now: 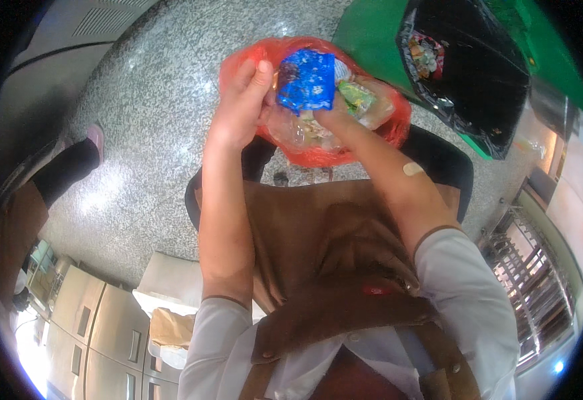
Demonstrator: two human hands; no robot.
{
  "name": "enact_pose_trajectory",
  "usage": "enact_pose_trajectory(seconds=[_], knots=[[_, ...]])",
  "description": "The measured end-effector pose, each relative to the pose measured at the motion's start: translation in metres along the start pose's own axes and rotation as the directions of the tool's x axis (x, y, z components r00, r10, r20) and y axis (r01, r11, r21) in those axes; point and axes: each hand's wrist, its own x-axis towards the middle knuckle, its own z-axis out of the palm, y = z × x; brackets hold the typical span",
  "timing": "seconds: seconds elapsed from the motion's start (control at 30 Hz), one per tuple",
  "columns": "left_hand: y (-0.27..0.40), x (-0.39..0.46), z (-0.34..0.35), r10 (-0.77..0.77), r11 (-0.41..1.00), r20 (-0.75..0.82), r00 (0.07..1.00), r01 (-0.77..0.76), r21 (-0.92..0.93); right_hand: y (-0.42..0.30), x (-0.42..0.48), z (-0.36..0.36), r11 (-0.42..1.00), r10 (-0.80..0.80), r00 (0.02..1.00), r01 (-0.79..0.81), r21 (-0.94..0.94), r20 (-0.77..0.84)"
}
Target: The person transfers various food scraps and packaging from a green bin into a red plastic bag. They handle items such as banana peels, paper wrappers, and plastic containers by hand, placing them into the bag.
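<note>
A red plastic bag [396,120] filled with rubbish hangs or rests in front of my knees, its mouth spread wide. My left hand [244,105] grips the bag's rim at the left, thumb up. Over the bag's mouth is a blue plastic packet [306,80] with dark smears. My right hand [334,112] reaches in at the packet's lower right corner; its fingers are mostly hidden, so its hold is unclear. Inside the bag lie a green wrapper [357,97] and crumpled clear plastic [321,137].
A green bin [371,37] with a black liner [481,75] stands at the upper right, some rubbish inside. Another person's leg and pink shoe [96,142] are at the left. Steel cabinets [116,320] are at the lower left, a metal rack [531,280] at the right.
</note>
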Motion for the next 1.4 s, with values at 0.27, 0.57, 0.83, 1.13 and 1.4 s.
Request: enact_pose_trajectory(seconds=[0.27, 0.57, 0.83, 1.13, 1.4], knots=[[0.002, 0.010, -0.003, 0.006, 0.997, -0.070, 0.998, 0.000, 0.075, -0.028, -0.010, -0.034, 0.952, 0.057, 0.990, -0.014, -0.306, 0.130], [-0.002, 0.006, 0.003, -0.032, 0.999, -0.124, 0.992, 0.036, 0.032, -0.121, -0.085, -0.112, 0.888, 0.054, 0.894, 0.160, -0.431, 0.444], [-0.003, 0.007, 0.009, 0.006, 0.999, -0.130, 0.992, 0.001, 0.050, -0.199, -0.148, -0.233, 0.863, -0.395, 0.858, 0.468, -0.188, 0.328], [0.008, 0.014, 0.028, -0.052, 0.993, -0.181, 0.982, 0.071, 0.099, -0.045, 0.074, -0.358, 0.826, 0.235, 0.947, -0.077, -0.558, 0.218], [0.005, 0.018, 0.022, -0.128, 0.971, -0.236, 0.963, 0.170, 0.165, 0.150, 0.180, -0.303, 0.781, 0.545, 0.768, -0.319, -0.537, 0.337]])
